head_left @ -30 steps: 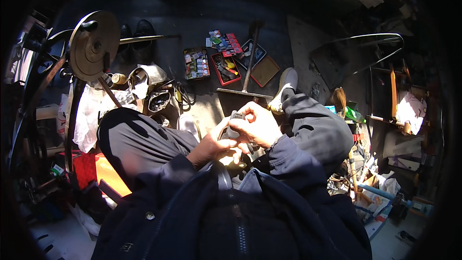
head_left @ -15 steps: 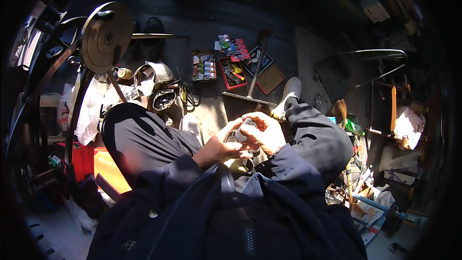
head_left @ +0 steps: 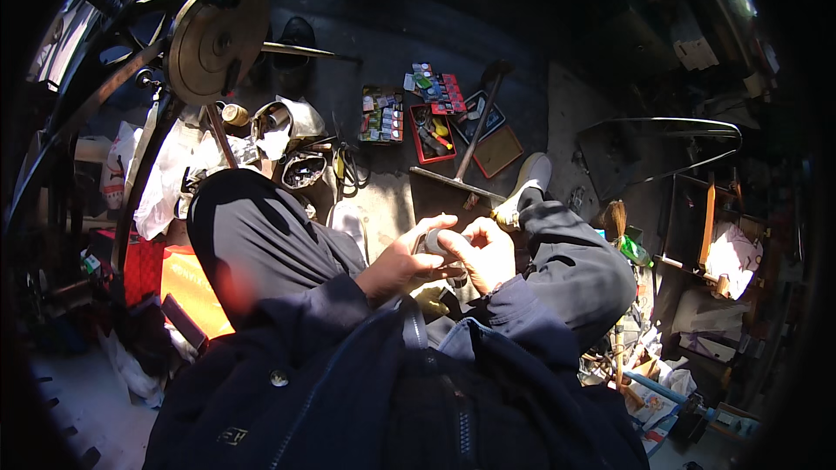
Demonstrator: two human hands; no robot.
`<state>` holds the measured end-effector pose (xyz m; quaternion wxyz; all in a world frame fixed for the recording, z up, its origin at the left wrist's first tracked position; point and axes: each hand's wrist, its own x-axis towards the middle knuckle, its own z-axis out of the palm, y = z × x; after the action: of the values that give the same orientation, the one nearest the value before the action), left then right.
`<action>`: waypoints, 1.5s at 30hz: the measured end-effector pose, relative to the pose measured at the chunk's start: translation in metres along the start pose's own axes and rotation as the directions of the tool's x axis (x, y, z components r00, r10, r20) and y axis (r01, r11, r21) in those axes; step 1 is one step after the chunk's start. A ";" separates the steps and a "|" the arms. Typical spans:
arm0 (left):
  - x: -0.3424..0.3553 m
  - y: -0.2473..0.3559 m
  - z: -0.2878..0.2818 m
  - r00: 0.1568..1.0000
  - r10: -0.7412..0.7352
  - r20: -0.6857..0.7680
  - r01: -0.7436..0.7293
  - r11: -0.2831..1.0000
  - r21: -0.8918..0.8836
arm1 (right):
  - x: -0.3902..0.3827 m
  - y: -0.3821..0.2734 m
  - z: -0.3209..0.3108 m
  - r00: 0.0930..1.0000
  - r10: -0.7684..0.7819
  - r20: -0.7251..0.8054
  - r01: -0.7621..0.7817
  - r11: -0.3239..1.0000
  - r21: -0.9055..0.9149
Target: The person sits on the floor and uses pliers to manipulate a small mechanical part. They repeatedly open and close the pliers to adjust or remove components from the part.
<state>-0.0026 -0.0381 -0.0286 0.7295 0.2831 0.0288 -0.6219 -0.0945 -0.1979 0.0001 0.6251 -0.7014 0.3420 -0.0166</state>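
Over my lap, between my knees, both hands hold one small dark grey rounded object point(head_left: 434, 242). My left hand point(head_left: 401, 263) wraps it from the left, its fingers curled round the side. From the other side my right hand point(head_left: 489, 258) grips it, with the thumb pressed on its face. The fingers cover much of it, so its exact kind does not show. Just below the hands, something pale yellowish point(head_left: 431, 303) lies partly hidden between my legs.
Ahead stand a red box of tools point(head_left: 433, 152), a box of small cards point(head_left: 381, 115), a wooden-framed tray point(head_left: 498, 151) and a T-shaped metal bar point(head_left: 461, 177). A large metal wheel point(head_left: 205, 43) rises at left. An orange bag point(head_left: 190, 292) sits beside my left knee.
The grey object has turned in my fingers and shows a darker side. My right fingers have shifted lower around it. The whole view has swung slightly, moving the surroundings.
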 end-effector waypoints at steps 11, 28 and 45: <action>-0.003 -0.003 -0.004 0.982 0.125 0.140 -0.097 0.976 -0.195 | -0.004 0.006 0.012 0.984 -0.176 -0.027 0.163 0.952 -0.258; 0.013 -0.027 -0.027 0.980 0.196 -0.013 -0.189 0.920 -0.343 | -0.006 -0.003 0.031 1.000 0.009 0.024 -0.004 0.978 -0.209; -0.009 0.003 0.009 0.965 0.256 -0.060 -0.257 0.966 -0.018 | -0.013 0.023 0.050 0.973 -0.229 -0.016 0.230 0.969 0.091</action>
<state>-0.0043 -0.0339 -0.0168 0.8064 0.2927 0.0207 -0.5135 -0.0926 -0.1478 -0.0257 0.6496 -0.7067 0.2593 -0.1064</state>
